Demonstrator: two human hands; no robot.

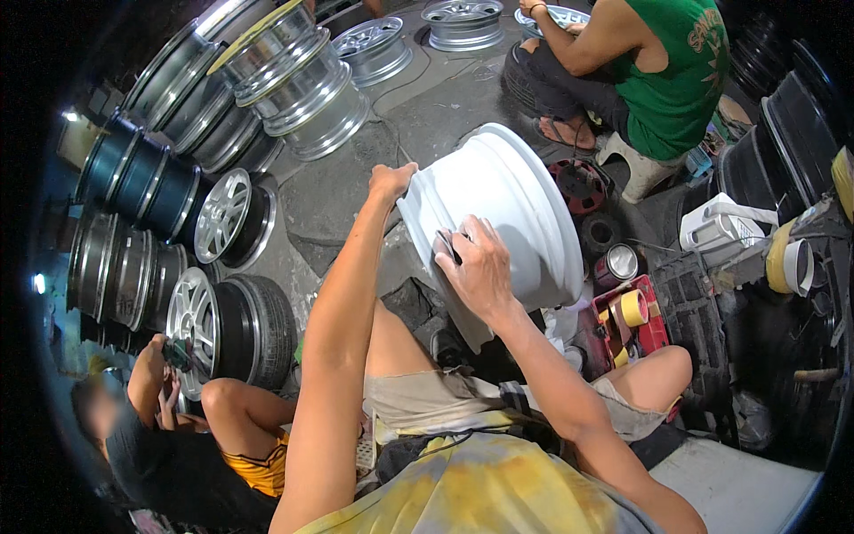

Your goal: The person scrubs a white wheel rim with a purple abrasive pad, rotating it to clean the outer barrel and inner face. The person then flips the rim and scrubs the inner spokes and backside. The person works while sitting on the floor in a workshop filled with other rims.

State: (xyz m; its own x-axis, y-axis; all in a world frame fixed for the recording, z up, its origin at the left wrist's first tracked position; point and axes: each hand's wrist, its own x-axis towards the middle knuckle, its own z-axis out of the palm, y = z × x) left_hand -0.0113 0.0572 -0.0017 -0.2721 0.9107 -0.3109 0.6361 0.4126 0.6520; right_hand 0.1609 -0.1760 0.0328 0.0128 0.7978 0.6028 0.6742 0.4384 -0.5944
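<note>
A white-coated wheel rim (498,200) stands tilted in front of me, its barrel facing up. My left hand (391,182) is closed over the rim's far left edge. On the near side of the barrel lies my right hand (479,267), fingers bent and pressed to the white surface. Between its thumb and fingers shows a small dark, thin piece (450,248); I cannot make out its exact kind. The palm side of the right hand is hidden.
Stacked silver wheel rims (302,89) rise at the far left. A person in green (663,80) sits far right, another in black (191,472) near left. A red tray (654,307) with tape rolls, a tin can (620,262) and a white jug (725,227) stand right.
</note>
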